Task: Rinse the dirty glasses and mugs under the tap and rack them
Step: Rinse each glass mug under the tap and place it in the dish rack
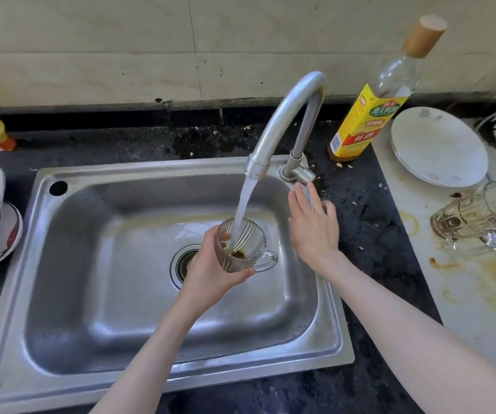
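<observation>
Rinsing step in hand: clear ribbed glass mug with a handle [242, 245] held over the steel sink basin [91, 264], just above the round drain [185, 265], under the water running from the curved grey metal tap [285, 115]. Left hand [210, 270] wrapped round the mug, fingers grasping its wall; brown residue visible at the bottom inside. Right hand [314, 225] near the tap lever [306, 186], fingers straight and released, holding nothing.

Next, probably: swirl and tip out the brown water, then carry to a rack. No rack visible anywhere.

More dirty clear glasses [479, 219] lying on the stained pale desk [464, 294] at right, partly cut off; exact count hard to tell. Contact between right hand and lever unclear.
</observation>
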{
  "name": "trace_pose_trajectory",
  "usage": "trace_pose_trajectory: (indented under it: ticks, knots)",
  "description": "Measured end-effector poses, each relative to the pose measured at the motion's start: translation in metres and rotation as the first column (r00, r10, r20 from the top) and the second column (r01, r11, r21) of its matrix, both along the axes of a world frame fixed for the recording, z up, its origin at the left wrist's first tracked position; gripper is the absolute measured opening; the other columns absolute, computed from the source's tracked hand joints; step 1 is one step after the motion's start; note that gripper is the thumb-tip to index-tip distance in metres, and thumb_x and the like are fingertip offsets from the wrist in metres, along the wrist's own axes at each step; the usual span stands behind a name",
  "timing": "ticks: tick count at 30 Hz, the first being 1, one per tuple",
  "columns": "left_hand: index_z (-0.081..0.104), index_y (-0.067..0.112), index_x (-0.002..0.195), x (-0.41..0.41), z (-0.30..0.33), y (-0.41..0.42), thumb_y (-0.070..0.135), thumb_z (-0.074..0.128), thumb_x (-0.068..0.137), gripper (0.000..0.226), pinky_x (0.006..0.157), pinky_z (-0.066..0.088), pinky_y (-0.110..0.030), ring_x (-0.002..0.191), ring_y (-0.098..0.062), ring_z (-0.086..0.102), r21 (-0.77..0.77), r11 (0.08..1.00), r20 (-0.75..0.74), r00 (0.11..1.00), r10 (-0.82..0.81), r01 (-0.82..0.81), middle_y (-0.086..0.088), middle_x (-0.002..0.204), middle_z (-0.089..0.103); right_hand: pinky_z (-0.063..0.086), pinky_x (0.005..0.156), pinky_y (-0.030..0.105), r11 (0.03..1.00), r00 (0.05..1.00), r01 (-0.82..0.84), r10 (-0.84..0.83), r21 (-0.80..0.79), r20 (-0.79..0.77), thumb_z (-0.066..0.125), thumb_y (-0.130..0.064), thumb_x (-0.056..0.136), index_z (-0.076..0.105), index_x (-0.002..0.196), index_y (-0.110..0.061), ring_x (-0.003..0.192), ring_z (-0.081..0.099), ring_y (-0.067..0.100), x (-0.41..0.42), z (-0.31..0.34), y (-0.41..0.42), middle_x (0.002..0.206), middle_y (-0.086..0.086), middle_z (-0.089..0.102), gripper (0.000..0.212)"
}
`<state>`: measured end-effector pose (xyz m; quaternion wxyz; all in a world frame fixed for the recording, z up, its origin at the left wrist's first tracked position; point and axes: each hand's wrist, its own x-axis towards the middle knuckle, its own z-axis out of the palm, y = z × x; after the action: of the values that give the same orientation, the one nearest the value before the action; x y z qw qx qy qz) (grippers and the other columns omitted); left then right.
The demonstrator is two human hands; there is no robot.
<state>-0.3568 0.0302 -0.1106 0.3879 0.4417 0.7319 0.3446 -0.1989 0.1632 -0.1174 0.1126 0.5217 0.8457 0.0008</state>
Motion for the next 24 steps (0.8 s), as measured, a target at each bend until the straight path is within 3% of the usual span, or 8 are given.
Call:
trace_pose_trajectory:
  ticks: [4,10,11,13,15,18,22,24]
  knots:
    - [0.033,0.035,0.122,-0.001,-0.005,-0.002,0.026,0.086,0.06,0.082,0.091,0.046,-0.031,0.105,-0.008,0.056,-0.012,1.0,0.036,0.999,-0.019,0.02,0.015,0.117,0.054,0.02,0.108,0.043,1.0,0.999,0.009,-0.01,0.019,0.052,0.028,-0.023,0.101,0.001,0.15,-0.013,0.146,-0.008,0.022,0.0,-0.004,-0.002,0.159,0.002,-0.004,0.057]
    - [0.035,0.031,0.126,0.0,-0.003,0.0,0.026,0.086,0.061,0.083,0.084,0.041,-0.022,0.102,-0.005,0.055,-0.034,0.999,0.054,0.998,-0.016,0.018,0.023,0.106,0.054,0.013,0.112,0.045,1.0,1.0,0.007,-0.007,0.0,0.031,0.032,-0.024,0.099,0.002,0.15,-0.012,0.146,-0.009,0.022,0.0,-0.002,-0.003,0.159,0.002,-0.005,0.06]
    - [0.036,0.031,0.126,0.0,-0.003,0.0,0.025,0.086,0.061,0.083,0.084,0.041,-0.022,0.1,-0.005,0.056,-0.038,0.999,0.058,0.998,-0.009,0.012,0.026,0.104,0.054,0.012,0.113,0.046,1.0,1.0,0.004,-0.004,0.003,-0.018,0.034,-0.024,0.099,0.009,0.149,-0.012,0.146,-0.005,0.023,0.002,-0.003,-0.004,0.159,0.003,0.002,0.058]
    - [0.035,0.035,0.122,0.0,-0.003,0.0,0.024,0.086,0.06,0.08,0.084,0.041,-0.024,0.099,-0.005,0.057,-0.043,0.999,0.063,0.998,-0.006,0.008,0.026,0.101,0.055,0.025,0.11,0.046,0.996,0.973,-0.006,0.025,0.084,-0.229,0.039,-0.022,0.095,0.038,0.14,-0.008,0.143,0.021,0.026,0.005,-0.003,-0.013,0.151,0.009,0.031,0.047]
    - [0.035,0.036,0.118,-0.001,-0.004,0.0,0.023,0.087,0.059,0.079,0.086,0.044,-0.026,0.099,-0.003,0.058,-0.043,0.999,0.071,0.997,-0.012,0.015,0.025,0.102,0.057,0.037,0.101,0.036,0.99,0.869,0.019,0.052,0.138,-0.492,0.038,-0.024,0.093,0.056,0.123,-0.005,0.127,0.047,0.026,0.011,-0.008,-0.029,0.133,0.01,0.055,0.041]
    - [0.036,0.036,0.117,-0.001,-0.007,-0.001,0.021,0.087,0.059,0.079,0.088,0.044,-0.026,0.099,0.0,0.057,-0.039,0.999,0.092,0.995,-0.023,0.027,0.023,0.104,0.057,0.035,0.099,0.023,0.969,0.69,-0.033,-0.154,-0.244,-0.707,0.032,-0.039,0.094,0.058,0.123,-0.008,0.115,0.054,0.017,0.013,-0.005,-0.06,0.124,0.005,0.06,0.049]
    - [0.037,0.031,0.122,-0.002,-0.012,-0.001,0.022,0.088,0.059,0.081,0.087,0.045,-0.02,0.101,-0.002,0.057,-0.026,0.999,0.117,0.992,-0.04,0.043,0.018,0.11,0.058,0.045,0.089,0.024,0.84,0.685,-0.124,-0.313,-0.528,-0.658,0.043,-0.031,0.098,0.058,0.114,-0.017,0.1,0.055,0.008,0.012,-0.008,-0.083,0.107,-0.007,0.06,0.027]
    - [0.038,0.032,0.122,-0.003,-0.012,-0.002,0.023,0.088,0.058,0.081,0.084,0.045,-0.016,0.098,0.003,0.057,-0.026,0.998,0.126,0.991,-0.05,0.054,0.019,0.108,0.059,0.045,0.085,0.018,0.756,0.614,-0.096,-0.467,-0.647,-0.636,0.046,-0.028,0.097,0.057,0.106,-0.019,0.096,0.056,0.009,0.009,-0.008,-0.084,0.1,-0.006,0.06,0.017]
